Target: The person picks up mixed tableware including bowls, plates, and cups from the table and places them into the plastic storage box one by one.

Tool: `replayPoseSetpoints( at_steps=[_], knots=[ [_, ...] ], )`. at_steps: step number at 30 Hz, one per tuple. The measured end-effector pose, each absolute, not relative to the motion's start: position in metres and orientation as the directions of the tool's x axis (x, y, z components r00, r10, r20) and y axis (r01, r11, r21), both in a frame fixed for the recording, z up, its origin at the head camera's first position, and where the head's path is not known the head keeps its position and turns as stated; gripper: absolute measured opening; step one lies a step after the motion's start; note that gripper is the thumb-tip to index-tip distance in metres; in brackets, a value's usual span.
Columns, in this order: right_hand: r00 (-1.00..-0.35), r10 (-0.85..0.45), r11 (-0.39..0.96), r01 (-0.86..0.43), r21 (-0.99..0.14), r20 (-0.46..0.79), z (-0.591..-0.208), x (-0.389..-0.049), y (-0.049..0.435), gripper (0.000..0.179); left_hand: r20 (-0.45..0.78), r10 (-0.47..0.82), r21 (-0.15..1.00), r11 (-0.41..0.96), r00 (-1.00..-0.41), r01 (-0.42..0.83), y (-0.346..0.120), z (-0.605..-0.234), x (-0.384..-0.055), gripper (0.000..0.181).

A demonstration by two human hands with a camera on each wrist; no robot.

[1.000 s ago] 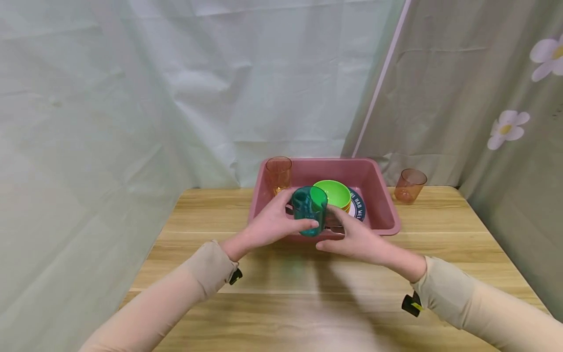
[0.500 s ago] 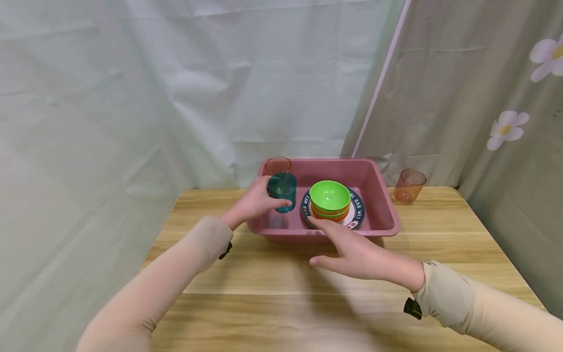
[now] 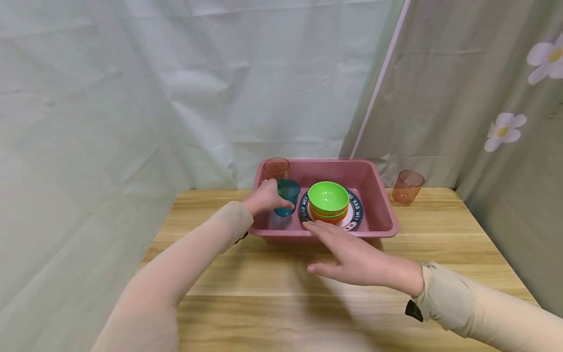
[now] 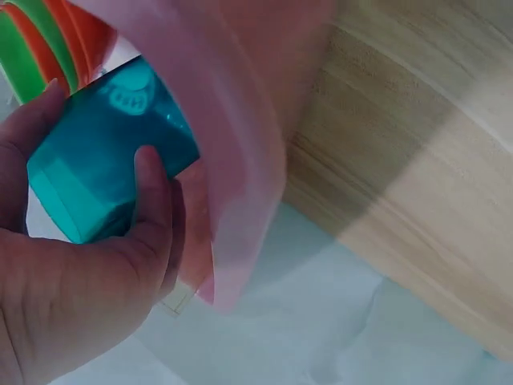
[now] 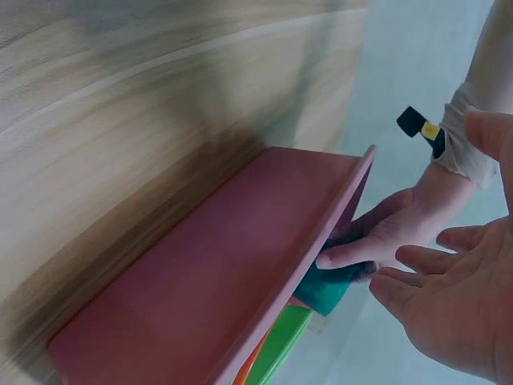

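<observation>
My left hand (image 3: 266,197) grips a clear teal cup (image 3: 288,190) inside the left part of a pink basin (image 3: 383,205). In the left wrist view, the thumb and fingers wrap round the teal cup (image 4: 112,144), close to the basin wall (image 4: 240,160). Behind it stands a clear orange cup (image 3: 276,167), partly hidden by the hand. A stack of green and orange bowls (image 3: 328,196) sits on a dark-rimmed plate (image 3: 357,217) to the right. My right hand (image 3: 352,254) is held over the basin's front edge, fingers extended and holding nothing.
Another clear orange cup (image 3: 407,187) stands on the wooden table (image 3: 453,244) right of the basin. Pale curtains (image 3: 281,88) hang behind the table and along its sides.
My left hand has carried the teal cup left and down, from in front of the bowls into the basin's left part. My right hand has drawn back slightly from the cup.
</observation>
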State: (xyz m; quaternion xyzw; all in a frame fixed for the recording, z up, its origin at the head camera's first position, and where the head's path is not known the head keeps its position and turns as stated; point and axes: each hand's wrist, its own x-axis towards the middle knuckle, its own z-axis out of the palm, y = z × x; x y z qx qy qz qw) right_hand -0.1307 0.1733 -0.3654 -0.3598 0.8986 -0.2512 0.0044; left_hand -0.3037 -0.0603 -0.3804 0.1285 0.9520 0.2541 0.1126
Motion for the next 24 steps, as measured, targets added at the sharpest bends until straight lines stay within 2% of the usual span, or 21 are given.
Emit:
replayPoseSetpoints(
  at_steps=[5,11,19,24],
  knots=[
    [-0.746,-0.644,0.623,-0.640,-0.450,0.170,-0.366,-0.129,0.175,0.088,-0.188,0.277,0.467,0.869,-0.942,0.163,-0.056,-0.379,-0.305,0.074],
    [-0.754,-0.638,0.639,-0.631,-0.439,0.155,-0.367,-0.127,0.178,0.087,-0.227,0.259,0.465,0.876,-0.939,0.129,-0.054,-0.382,-0.309,0.060],
    [-0.756,-0.637,0.644,-0.630,-0.434,0.154,-0.367,-0.125,0.179,0.085,-0.246,0.262,0.409,0.901,-0.933,0.145,-0.051,-0.389,-0.315,0.064],
    [-0.757,-0.639,0.651,-0.627,-0.428,0.136,-0.369,-0.124,0.178,0.085,-0.290,0.235,0.447,0.890,-0.928,0.086,-0.053,-0.392,-0.319,0.062]
  ],
)
